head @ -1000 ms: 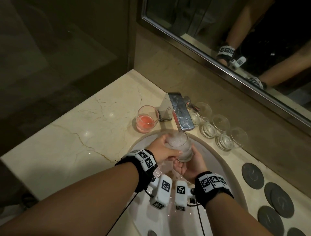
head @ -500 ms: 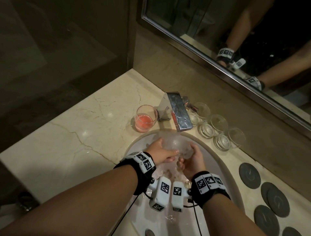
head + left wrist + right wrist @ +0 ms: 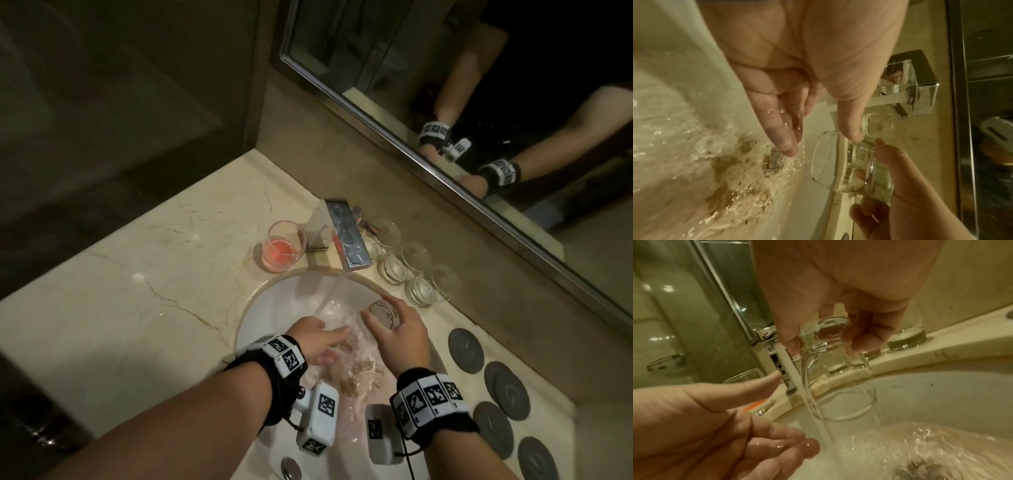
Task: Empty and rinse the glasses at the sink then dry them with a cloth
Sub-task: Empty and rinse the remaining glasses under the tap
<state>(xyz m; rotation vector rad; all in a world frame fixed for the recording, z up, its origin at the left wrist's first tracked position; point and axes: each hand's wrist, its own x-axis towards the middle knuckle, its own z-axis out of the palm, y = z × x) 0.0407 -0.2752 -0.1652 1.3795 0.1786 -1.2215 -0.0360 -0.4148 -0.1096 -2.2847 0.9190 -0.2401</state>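
My right hand (image 3: 383, 320) grips a clear glass (image 3: 379, 312) by its thick base and holds it upside down over the white sink (image 3: 260, 308), just right of the running stream. From the right wrist the glass (image 3: 838, 386) hangs mouth down, empty. My left hand (image 3: 339, 344) is off the glass, its wet fingers (image 3: 785, 129) straight and low in the basin at the water. A glass of pink drink (image 3: 282, 250) stands left of the chrome faucet (image 3: 346, 240). Several clear glasses (image 3: 416, 270) stand right of the faucet.
Pinkish water with brown bits swirls round the drain (image 3: 774, 159). Several dark round coasters (image 3: 466, 349) lie on the marble counter (image 3: 154, 308) right of the sink. A mirror (image 3: 445, 102) runs along the back wall. No cloth is in view.
Both hands held the glass upright and full under the faucet, then tipped it. Now the left hand has let go and the right hand alone holds it inverted, further right.
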